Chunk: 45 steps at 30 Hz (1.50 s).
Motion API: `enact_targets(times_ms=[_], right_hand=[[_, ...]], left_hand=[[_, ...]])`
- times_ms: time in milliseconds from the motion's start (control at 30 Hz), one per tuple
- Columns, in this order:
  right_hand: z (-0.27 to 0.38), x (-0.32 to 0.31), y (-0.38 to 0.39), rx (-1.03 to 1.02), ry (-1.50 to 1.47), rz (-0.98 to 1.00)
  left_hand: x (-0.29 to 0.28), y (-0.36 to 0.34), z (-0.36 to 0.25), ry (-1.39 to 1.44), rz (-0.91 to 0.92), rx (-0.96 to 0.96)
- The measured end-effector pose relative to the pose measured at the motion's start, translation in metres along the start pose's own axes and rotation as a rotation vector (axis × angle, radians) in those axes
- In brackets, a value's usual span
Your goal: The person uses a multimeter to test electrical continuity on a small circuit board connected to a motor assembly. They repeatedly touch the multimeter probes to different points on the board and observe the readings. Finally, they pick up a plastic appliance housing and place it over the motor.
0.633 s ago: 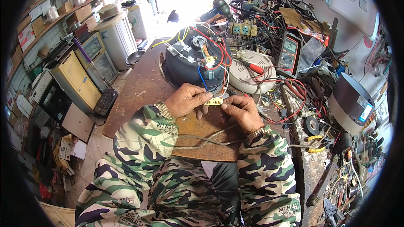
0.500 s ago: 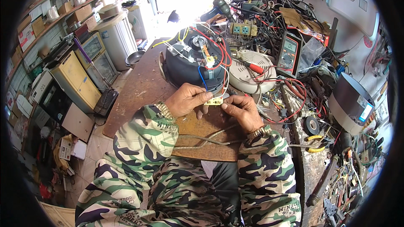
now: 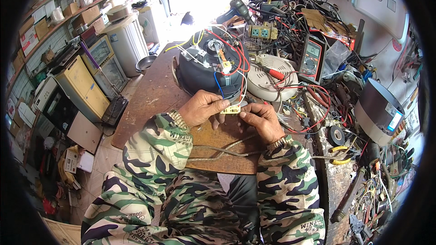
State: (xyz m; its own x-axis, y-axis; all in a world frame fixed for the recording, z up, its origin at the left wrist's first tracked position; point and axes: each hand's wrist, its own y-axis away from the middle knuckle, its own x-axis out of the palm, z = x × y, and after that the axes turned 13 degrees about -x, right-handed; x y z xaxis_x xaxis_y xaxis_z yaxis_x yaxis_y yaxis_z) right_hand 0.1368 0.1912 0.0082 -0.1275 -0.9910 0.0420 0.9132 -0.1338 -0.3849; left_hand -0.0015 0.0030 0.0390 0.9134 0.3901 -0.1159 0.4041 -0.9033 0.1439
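Observation:
Between my two hands is a small pale-yellow circuit board with wires running up from it. My left hand is closed, thumb and fingers pinching the board's left end. At its right end, the thumb and fingertips of my right hand grip the board beside the white wire. Just beyond stands a black rounded appliance body, its underside up, with a metal fitting in the centre. Red, white, yellow and blue wires hang from it, some reaching down to the board.
A round beige vented cover lies right of the appliance, with a red-handled probe on it. Behind it stand a multimeter and a socket block. Tangled cables and parts crowd the right. A cord crosses the wooden table near me.

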Motion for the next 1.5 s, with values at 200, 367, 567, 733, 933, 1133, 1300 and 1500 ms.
enact_targets(times_ms=[200,367,567,733,933,1133,1300,1500], right_hand=[[0.001,0.002,0.0,0.01,-0.001,-0.003],[0.002,0.001,0.001,-0.007,0.011,-0.005],[-0.001,0.0,0.0,-0.022,0.044,0.001],[0.003,0.001,0.0,-0.019,0.037,0.0],[0.0,0.002,0.0,-0.021,0.023,-0.002],[0.0,0.0,0.001,-0.017,0.027,-0.012],[0.0,0.0,0.0,-0.008,0.049,-0.018],[0.003,-0.001,0.0,0.007,0.053,-0.006]], left_hand=[[-0.005,-0.001,0.005,0.01,0.024,-0.005],[-0.003,-0.003,0.004,0.004,0.025,-0.002],[-0.002,-0.003,0.005,0.007,0.012,-0.001],[-0.003,0.001,0.002,-0.011,0.012,-0.01],[-0.003,0.0,0.005,0.006,0.015,0.0],[-0.002,-0.003,0.006,0.0,0.018,0.005],[-0.002,-0.001,0.004,-0.008,0.022,0.003],[-0.002,-0.001,0.003,0.007,0.024,-0.009]])
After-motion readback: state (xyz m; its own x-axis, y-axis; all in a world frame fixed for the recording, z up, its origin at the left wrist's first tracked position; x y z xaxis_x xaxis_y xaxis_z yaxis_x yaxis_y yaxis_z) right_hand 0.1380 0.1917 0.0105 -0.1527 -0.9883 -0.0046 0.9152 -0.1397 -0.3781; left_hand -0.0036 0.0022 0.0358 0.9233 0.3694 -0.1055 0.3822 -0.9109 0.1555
